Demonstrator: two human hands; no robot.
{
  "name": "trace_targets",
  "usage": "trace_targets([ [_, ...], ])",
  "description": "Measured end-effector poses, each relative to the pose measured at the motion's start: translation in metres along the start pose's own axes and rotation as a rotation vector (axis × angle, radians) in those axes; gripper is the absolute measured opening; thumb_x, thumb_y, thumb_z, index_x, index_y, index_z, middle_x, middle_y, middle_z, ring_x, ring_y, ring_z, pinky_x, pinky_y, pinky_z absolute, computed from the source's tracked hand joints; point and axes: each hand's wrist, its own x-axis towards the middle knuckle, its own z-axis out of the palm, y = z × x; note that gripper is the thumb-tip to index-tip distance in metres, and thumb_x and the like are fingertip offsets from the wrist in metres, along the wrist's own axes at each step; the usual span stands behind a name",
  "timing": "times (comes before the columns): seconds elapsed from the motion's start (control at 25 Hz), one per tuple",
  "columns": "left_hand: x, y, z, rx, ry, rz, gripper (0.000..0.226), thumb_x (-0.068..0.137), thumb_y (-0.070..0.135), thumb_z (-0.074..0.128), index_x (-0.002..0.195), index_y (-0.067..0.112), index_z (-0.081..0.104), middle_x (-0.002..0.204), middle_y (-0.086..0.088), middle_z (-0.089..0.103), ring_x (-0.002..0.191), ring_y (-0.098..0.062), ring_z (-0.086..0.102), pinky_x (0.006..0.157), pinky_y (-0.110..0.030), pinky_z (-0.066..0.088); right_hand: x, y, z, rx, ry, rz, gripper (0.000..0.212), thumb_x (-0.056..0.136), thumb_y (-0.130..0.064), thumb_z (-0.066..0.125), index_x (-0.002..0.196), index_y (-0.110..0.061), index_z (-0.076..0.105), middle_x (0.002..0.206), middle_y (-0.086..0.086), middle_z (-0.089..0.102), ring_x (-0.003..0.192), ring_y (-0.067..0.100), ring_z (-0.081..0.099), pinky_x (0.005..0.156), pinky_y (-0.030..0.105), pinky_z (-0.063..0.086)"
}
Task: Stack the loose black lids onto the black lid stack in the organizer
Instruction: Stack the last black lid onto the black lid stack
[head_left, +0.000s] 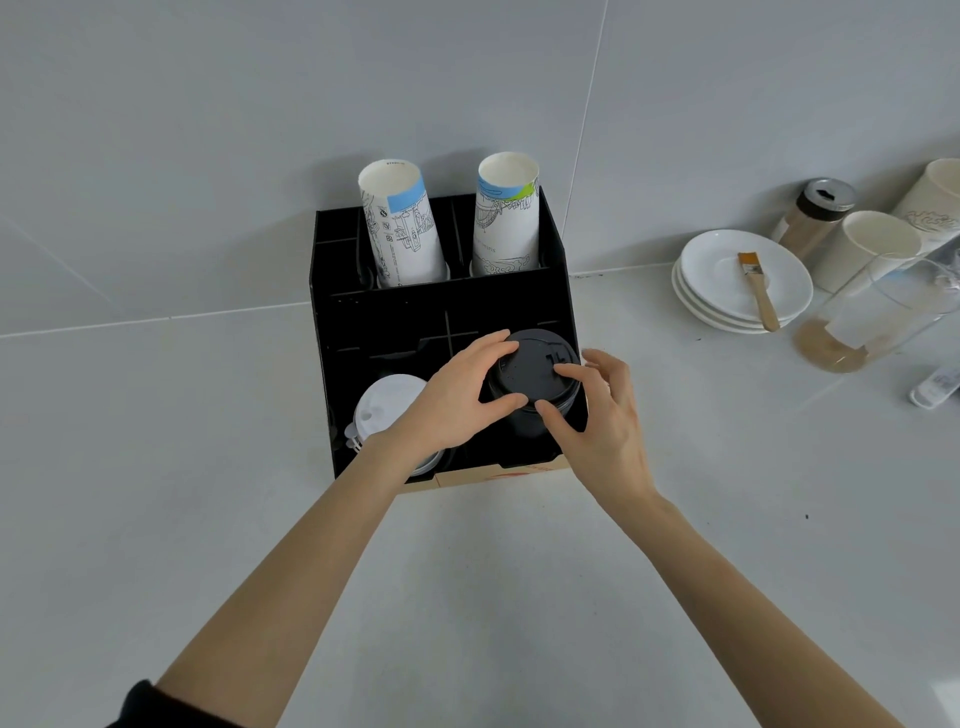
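Seen from above, over a pale grey counter against a grey tiled wall. At centre, a black organizer (441, 306) with compartments: two tall stacks of printed paper cups (402, 228) at the back, a stack of white lids (387, 410) front left, and the black lid stack (535, 384) front right, rising a little above the compartment wall.

Both bare forearms reaching in from below. Left hand (452, 400) cupped against the near-left edge of the black stack, thumb and fingers curled around the top lid's rim. Right hand (602, 415) on the opposite side, fingertips (563, 371) resting on the lid's top and thumb against its near edge. Fingers of both hands half-closed in a light two-sided grasp on the top lid, probably to centre it and press it down so it nests squarely.

No loose black lids visible on the counter, suggesting the stacking is nearly finished.

Off to the right, well apart: stacked white plates (743, 280) with a small brush (758, 291), a shaker jar (815, 213), cups and a clear pitcher (878, 312).
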Motion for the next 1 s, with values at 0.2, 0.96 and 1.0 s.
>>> trace_targets([
  [0.2, 0.0, -0.001, 0.002, 0.021, 0.004, 0.006, 0.061, 0.083, 0.026, 0.059, 0.135, 0.015, 0.029, 0.151, -0.003, 0.023, 0.138, -0.019, 0.023, 0.114, -0.035, 0.022, 0.001, 0.002, -0.002, 0.039, -0.032, -0.006, 0.037, 0.078, -0.016, 0.067, 0.112, -0.009, 0.053, 0.132, 0.007, 0.047, 0.115, 0.021, 0.052, 0.097, 0.038, 0.046],
  [0.96, -0.011, 0.012, -0.015, 0.049, -0.041, -0.047, 0.065, 0.085, 0.025, 0.055, 0.137, 0.011, 0.02, 0.148, -0.011, 0.026, 0.135, -0.023, 0.027, 0.109, -0.028, 0.023, 0.013, -0.011, -0.027, -0.195, -0.226, -0.077, 0.046, 0.08, -0.025, 0.063, 0.12, -0.013, 0.045, 0.134, 0.01, 0.043, 0.123, 0.029, 0.039, 0.103, 0.042, 0.034],
  [1.0, -0.014, 0.015, -0.019, 0.056, -0.04, -0.061, 0.062, 0.087, 0.025, 0.052, 0.137, 0.01, 0.02, 0.149, -0.011, 0.026, 0.136, -0.024, 0.027, 0.11, -0.031, 0.023, 0.013, -0.014, -0.029, -0.23, -0.248, -0.085, 0.047, 0.082, -0.028, 0.061, 0.123, -0.014, 0.043, 0.138, 0.008, 0.04, 0.128, 0.027, 0.035, 0.106, 0.041, 0.031],
])
